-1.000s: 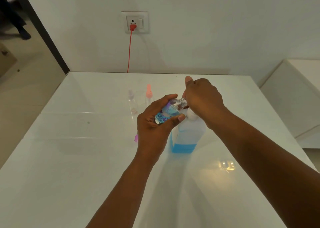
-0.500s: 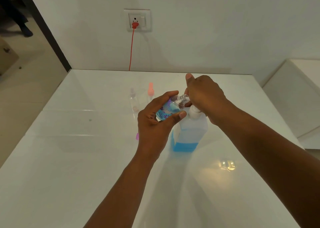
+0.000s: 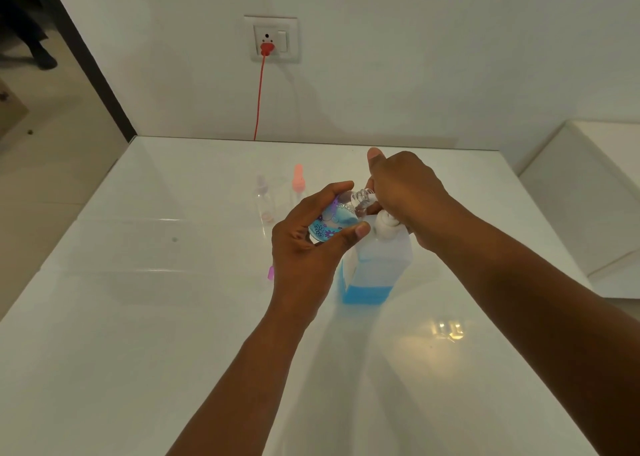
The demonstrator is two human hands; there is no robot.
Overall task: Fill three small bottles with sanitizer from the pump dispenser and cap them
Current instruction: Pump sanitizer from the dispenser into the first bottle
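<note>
Both forearms are extended forward and angled inward. The left hand (image 3: pixel 304 244) is curled in a grip, thumb and fingers opposed. The right hand (image 3: pixel 405 192) is held knuckles-up, fingers bent downward, thumb raised.

Pump dispenser (image 3: pixel 375 258) head risen under right hand (image 3: pixel 405 192).

no readable text, only flower prints on the small bottle (image 3: pixel 329 221)

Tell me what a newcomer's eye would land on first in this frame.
First, the two hands meeting mid-table: the left hand grips a small flowered bottle tilted toward the nozzle, while the right hand sits on the head of the pump dispenser, which holds blue sanitizer at its bottom. Next, the red cord dropping from the wall socket behind the white table.
</note>
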